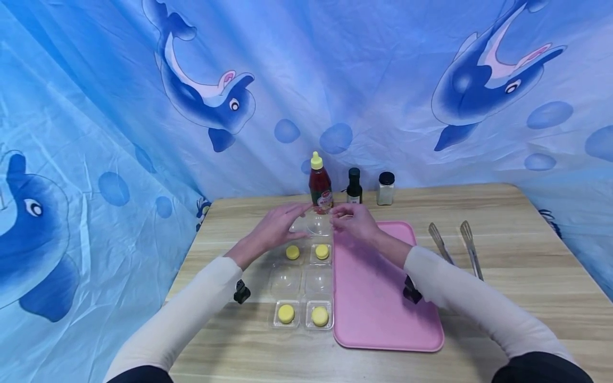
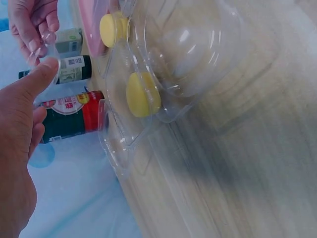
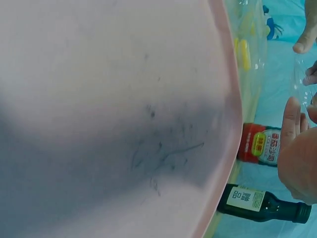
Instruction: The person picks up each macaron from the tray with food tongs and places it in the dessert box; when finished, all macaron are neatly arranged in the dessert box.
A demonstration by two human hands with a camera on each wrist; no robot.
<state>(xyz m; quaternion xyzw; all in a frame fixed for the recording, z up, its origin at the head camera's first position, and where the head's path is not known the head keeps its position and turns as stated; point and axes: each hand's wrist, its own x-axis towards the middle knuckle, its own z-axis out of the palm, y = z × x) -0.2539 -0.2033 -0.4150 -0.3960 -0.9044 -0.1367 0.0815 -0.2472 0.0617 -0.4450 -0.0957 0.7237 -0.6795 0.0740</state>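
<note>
Both hands are at the raised clear lid (image 1: pixel 318 224) of a hinged plastic box at the far end of the table. My left hand (image 1: pixel 282 222) holds its left side between thumb and fingers. From the other side my right hand (image 1: pixel 355 222) pinches the edge; the right wrist view shows the clear plastic (image 3: pixel 302 84) between both hands. Under this lid, the box base (image 1: pixel 313 261) holds a yellow macaron (image 1: pixel 322 251). Another macaron (image 1: pixel 292 252) sits to its left. Two nearer open boxes hold a macaron (image 1: pixel 286 314) and a macaron (image 1: pixel 320 316), their lids folded back.
A pink tray (image 1: pixel 383 298) lies right of the boxes. Beyond it are metal tongs (image 1: pixel 471 250). A red sauce bottle (image 1: pixel 320 183), a dark bottle (image 1: pixel 354 186) and a black-capped jar (image 1: pixel 385 189) stand along the back, before a blue dolphin curtain (image 1: pixel 335 80).
</note>
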